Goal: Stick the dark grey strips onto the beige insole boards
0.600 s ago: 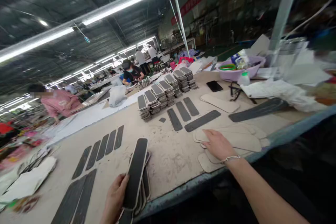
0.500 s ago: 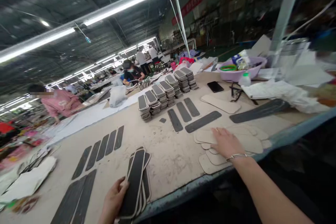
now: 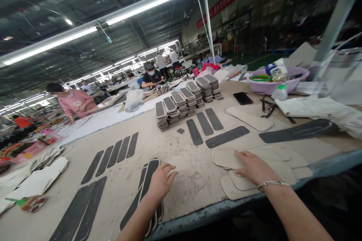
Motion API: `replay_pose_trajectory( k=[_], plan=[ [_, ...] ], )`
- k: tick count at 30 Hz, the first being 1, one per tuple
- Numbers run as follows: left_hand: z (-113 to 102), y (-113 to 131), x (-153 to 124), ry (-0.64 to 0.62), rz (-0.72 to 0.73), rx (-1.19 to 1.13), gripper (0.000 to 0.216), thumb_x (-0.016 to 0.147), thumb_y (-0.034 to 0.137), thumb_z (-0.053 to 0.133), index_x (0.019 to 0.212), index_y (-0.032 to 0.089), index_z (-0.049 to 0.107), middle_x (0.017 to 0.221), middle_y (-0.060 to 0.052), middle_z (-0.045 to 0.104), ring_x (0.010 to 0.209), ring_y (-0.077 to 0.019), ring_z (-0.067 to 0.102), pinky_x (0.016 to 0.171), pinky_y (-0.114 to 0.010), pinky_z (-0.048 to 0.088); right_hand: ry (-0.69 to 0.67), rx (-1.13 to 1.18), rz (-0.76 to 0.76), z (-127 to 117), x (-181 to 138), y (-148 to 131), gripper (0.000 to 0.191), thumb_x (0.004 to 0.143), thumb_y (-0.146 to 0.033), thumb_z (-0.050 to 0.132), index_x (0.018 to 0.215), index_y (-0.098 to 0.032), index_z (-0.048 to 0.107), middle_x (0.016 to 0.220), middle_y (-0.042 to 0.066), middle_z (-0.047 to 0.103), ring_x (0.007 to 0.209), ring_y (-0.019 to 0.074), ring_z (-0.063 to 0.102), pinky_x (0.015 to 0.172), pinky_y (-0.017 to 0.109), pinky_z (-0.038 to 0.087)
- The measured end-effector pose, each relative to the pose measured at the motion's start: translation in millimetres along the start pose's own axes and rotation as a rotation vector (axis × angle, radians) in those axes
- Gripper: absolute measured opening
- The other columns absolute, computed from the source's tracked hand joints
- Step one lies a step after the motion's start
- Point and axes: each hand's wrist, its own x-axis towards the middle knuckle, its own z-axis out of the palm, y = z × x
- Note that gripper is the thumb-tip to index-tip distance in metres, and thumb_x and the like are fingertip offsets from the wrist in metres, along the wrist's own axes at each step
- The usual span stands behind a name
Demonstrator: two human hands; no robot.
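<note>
My left hand (image 3: 163, 179) reaches over a loose stack of dark panels with pale rims (image 3: 141, 192) near the front edge. Its fingers point right, slightly bent and apart, with nothing visible in them; the wrist hides part of the stack. On the right, my right hand (image 3: 253, 165), with a bracelet (image 3: 273, 183) at the wrist, rests on overlapping beige rounded panels (image 3: 226, 158). Its thumb and fingers are spread over the top panel. Between the hands lies bare, stained table surface (image 3: 195, 184).
Tall piles of rimmed panels (image 3: 178, 99) stand at the back. Dark strips (image 3: 227, 136) lie in front of them and more strips (image 3: 103, 162) at left. A phone (image 3: 243, 98), glasses (image 3: 267, 106) and a purple basin (image 3: 294, 83) sit at right. A person in pink (image 3: 76, 101) stands beyond.
My left hand has let go of the stack's left side and moved up and right across it. My right hand stays on the beige panels. The view has shifted slightly.
</note>
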Motion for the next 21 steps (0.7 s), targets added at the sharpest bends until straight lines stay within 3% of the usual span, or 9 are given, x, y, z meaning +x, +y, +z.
replay_pose_trajectory(
  k=[5,10,16,21],
  plan=[
    [25,26,77,-0.101,0.151,0.09,0.026,0.087,0.029,0.045,0.096,0.018,0.067,0.093,-0.006,0.065,0.088,-0.0165,0.059,0.082,-0.026,0.045,0.032,-0.02,0.051,-1,2,-2,0.07,0.069,-0.033,0.066,0.132,-0.012,0.044,0.106,0.014,0.052,0.1,0.0286,0.047,0.089,0.037,0.039],
    [49,41,137,-0.168,0.199,0.18,0.027,0.086,0.025,0.043,0.091,0.017,0.068,0.089,-0.008,0.064,0.086,-0.0175,0.058,0.08,-0.028,0.045,0.105,0.017,0.035,-4,3,-6,0.07,0.064,-0.026,0.068,0.13,-0.015,0.046,0.098,0.011,0.049,0.09,0.0253,0.049,0.083,0.035,0.041],
    [64,51,165,-0.253,0.286,0.263,0.025,0.083,0.023,0.044,0.082,0.017,0.068,0.09,-0.008,0.062,0.09,-0.0184,0.057,0.075,-0.027,0.045,0.102,0.28,-0.218,-12,4,-17,0.038,0.085,-0.018,0.046,0.121,-0.027,0.054,0.094,0.003,0.05,0.078,0.015,0.052,0.073,0.027,0.041],
    [63,53,172,-0.281,0.356,0.32,0.024,0.082,0.021,0.043,0.075,0.015,0.066,0.085,-0.009,0.061,0.083,-0.0192,0.057,0.071,-0.028,0.045,0.056,0.375,-0.437,-21,4,-44,0.031,0.088,-0.014,0.043,0.106,-0.03,0.063,0.079,0.0,0.054,0.076,0.0133,0.051,0.068,0.024,0.037]
  ],
)
